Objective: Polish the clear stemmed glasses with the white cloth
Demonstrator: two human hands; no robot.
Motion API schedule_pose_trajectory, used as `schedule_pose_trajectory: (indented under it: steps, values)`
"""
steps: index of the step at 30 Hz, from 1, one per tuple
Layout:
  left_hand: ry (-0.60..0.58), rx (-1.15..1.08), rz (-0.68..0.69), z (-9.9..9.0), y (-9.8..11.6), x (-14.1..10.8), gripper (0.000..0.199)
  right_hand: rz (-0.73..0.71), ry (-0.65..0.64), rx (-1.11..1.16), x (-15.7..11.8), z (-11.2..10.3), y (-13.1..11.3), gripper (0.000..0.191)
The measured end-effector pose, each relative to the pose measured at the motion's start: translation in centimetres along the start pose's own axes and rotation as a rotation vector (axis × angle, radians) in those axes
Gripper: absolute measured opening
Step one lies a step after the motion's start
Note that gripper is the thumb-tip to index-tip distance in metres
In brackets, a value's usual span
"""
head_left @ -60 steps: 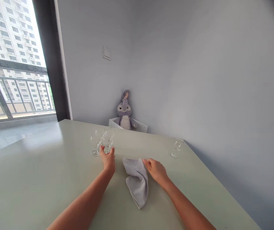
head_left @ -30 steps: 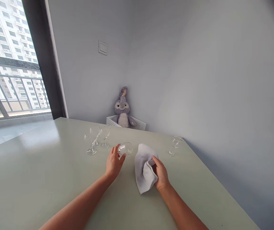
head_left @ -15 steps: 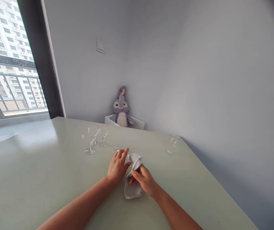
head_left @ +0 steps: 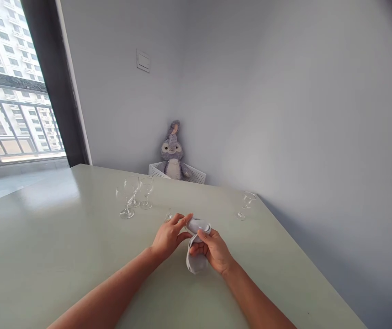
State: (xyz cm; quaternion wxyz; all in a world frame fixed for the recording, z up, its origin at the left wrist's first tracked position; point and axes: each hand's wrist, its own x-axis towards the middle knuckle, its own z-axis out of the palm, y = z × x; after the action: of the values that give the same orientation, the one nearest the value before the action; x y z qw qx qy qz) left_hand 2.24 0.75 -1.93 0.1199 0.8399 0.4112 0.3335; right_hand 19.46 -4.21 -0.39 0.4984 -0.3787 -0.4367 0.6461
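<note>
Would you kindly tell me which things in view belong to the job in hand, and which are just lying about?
In the job: partly hidden stemmed glass, in the left hand; gray cloth, in the right hand; probably three grouped glasses and a lone glass.
Lying about: purple plush toy; white perforated basket.

Left arm (head_left: 105, 290) and right arm (head_left: 256, 294) angle inward, left hand (head_left: 169, 237) back-up, fingers (head_left: 184, 221) reaching forward over thumb, right hand (head_left: 215, 251) just beside, thumb on top, fingers curled under.
</note>
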Motion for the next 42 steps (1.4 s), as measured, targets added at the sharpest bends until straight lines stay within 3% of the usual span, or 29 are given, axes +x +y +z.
schedule_pose_trajectory:
  steps: [3,5,7,11,14,17,19,21,24,27,30,32,36,38,42]
  values:
    - [-0.173,-0.309,-0.143,0.0,0.2,0.1,0.051,-0.106,-0.065,-0.337,-0.4,-0.3,-0.6,0.027]
    - [-0.281,-0.439,-0.207,0.3,0.5,0.0,0.051,-0.101,-0.070,-0.397,-0.2,-0.4,-0.6,0.027]
    - [-0.233,-0.419,-0.214,0.9,0.8,-0.3,0.048,-0.051,-0.004,-0.275,0.2,-0.4,-0.2,0.029]
    - [-0.023,-0.127,-0.048,1.3,0.9,-0.6,0.049,0.030,0.120,0.096,0.6,0.0,0.4,0.036]
    - [-0.029,-0.110,-0.038,0.6,0.8,-0.4,0.047,-0.001,-0.008,0.008,0.0,0.1,-0.3,0.036]
    - [-0.140,-0.356,-0.094,0.2,0.9,-0.2,0.046,-0.060,-0.093,-0.273,-0.5,-0.2,-1.2,0.030]
    - [-0.185,-0.465,-0.141,0.6,1.2,-0.2,0.045,-0.044,-0.075,-0.308,-0.3,-0.6,-1.2,0.026]
    - [-0.117,-0.388,-0.140,1.3,1.3,-0.5,0.045,0.015,-0.003,-0.146,0.2,-0.8,-0.8,0.028]
    - [0.001,-0.099,0.002,1.7,1.2,-0.7,0.049,0.081,0.127,0.194,0.8,-0.7,0.2,0.030]
    - [-0.005,0.027,0.074,1.0,0.7,-0.6,0.046,0.070,0.080,0.247,0.7,-0.3,0.5,0.032]
    - [-0.027,-0.063,0.017,0.2,0.5,-0.3,0.045,0.000,-0.075,-0.061,0.1,-0.3,0.2,0.033]
    - [-0.070,-0.179,-0.051,0.1,0.6,-0.2,0.045,-0.070,-0.112,-0.335,-0.1,-0.7,0.0,0.026]
    - [-0.252,-0.524,-0.224,0.3,0.8,0.0,0.047,-0.265,-0.062,-0.843,0.5,-2.2,-0.2,0.008]
    - [-0.315,-0.663,-0.284,0.4,0.8,0.1,0.050,-0.349,-0.047,-1.065,0.8,-3.0,-0.5,0.011]
    - [-0.280,-0.635,-0.374,0.3,0.5,0.4,0.056,-0.435,0.003,-1.299,1.1,-3.7,-1.0,0.021]
